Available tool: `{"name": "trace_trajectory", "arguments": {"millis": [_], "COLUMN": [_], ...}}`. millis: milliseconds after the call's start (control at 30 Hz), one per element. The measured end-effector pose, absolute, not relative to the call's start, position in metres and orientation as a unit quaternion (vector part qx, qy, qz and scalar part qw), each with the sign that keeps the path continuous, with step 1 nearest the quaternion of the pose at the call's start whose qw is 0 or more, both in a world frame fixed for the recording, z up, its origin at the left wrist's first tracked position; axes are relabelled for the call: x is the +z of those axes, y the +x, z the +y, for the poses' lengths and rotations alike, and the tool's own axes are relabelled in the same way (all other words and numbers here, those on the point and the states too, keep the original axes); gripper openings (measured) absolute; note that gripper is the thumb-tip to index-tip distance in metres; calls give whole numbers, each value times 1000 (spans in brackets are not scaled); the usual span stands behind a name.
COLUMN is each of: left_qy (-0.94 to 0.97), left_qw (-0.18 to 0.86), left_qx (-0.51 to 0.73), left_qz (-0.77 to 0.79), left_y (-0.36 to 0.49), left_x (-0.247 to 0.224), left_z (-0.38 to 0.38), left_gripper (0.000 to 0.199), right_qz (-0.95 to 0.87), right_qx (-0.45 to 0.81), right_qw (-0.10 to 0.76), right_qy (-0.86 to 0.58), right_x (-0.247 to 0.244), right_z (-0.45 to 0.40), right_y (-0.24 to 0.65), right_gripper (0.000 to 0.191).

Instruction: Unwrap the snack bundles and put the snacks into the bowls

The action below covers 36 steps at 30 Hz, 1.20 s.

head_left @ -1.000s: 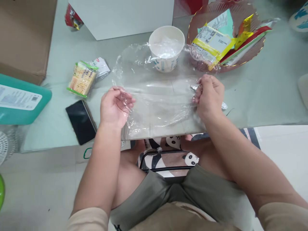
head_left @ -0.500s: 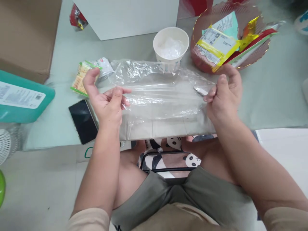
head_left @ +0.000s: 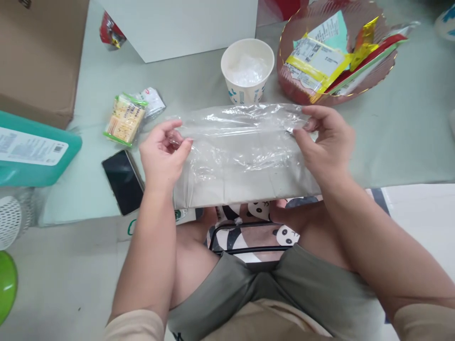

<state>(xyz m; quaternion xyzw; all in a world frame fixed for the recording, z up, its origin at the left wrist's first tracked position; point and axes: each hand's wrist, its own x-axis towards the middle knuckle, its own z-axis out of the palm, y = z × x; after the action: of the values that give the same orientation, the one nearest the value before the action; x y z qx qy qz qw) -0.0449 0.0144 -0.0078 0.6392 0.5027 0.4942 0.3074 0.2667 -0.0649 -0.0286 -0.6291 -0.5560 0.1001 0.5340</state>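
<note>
A clear plastic bag [head_left: 241,142] is stretched flat between my two hands, over the front of the table. My left hand [head_left: 161,154] grips its left end, with the thumb and curled fingers around the film. At the other end my right hand [head_left: 327,142] pinches the bag between thumb and fingers, beside a small silvery patch. Just behind the bag stands a white paper cup [head_left: 247,90] with crumpled clear plastic inside. Near my left hand lie a packet of crackers [head_left: 125,118], a small white sachet [head_left: 152,102] and a dark-screened phone [head_left: 123,182].
A pink gold-rimmed bowl [head_left: 284,52] holding several wrapped snacks stands at the back right. A white box [head_left: 195,28] is at the back. On the left are a cardboard box [head_left: 39,61], a teal bottle [head_left: 35,151] and a white perforated basket [head_left: 9,220].
The bag's far edge has come down, away from the cup, and the film lies smoother. My left fingers have curled in; my right forefinger has come down onto the bag.
</note>
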Motion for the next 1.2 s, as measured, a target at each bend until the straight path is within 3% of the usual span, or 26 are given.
{"name": "trace_trajectory", "arguments": {"millis": [133, 233, 300, 400, 533, 633, 733, 800, 1033, 1100, 1200], "left_qy": [649, 647, 616, 536, 456, 436, 396, 373, 438, 442, 488], "left_qw": [264, 268, 326, 439, 502, 491, 497, 500, 446, 439, 379], "left_qx": [496, 534, 570, 585, 544, 533, 540, 551, 500, 479, 502], "left_qz": [512, 473, 435, 422, 494, 534, 552, 554, 600, 618, 605], "left_y": [-47, -45, -40, -28, -15, -11, -12, -14, -25, -30, -41], "left_x": [-2, 3, 6, 11, 15, 14, 13, 12, -1, -8, -15], "left_z": [11, 10, 9, 4, -3, -2, 4, 7, 12, 15, 19], "left_gripper": [6, 14, 13, 9, 10, 9, 12, 17, 8, 8, 25], "right_qz": [-574, -591, -589, -511, -409, -411, -413, -407, -325, -346, -427], "right_qx": [-19, -28, 53, 214, 336, 411, 503, 538, 451, 415, 335], "right_qw": [495, 475, 486, 574, 635, 613, 526, 483, 580, 571, 527], "right_qy": [-652, -652, -644, -603, -563, -535, -547, -559, -595, -618, -654], "right_x": [-19, -12, -10, -10, -17, -23, -27, -27, -24, -28, -34], "right_z": [-65, -66, -66, -65, -61, -59, -61, -61, -54, -54, -57], "right_y": [268, 270, 269, 262, 253, 255, 259, 260, 259, 261, 266], "right_gripper": [5, 20, 31, 42, 41, 44, 66, 70, 30, 33, 46]}}
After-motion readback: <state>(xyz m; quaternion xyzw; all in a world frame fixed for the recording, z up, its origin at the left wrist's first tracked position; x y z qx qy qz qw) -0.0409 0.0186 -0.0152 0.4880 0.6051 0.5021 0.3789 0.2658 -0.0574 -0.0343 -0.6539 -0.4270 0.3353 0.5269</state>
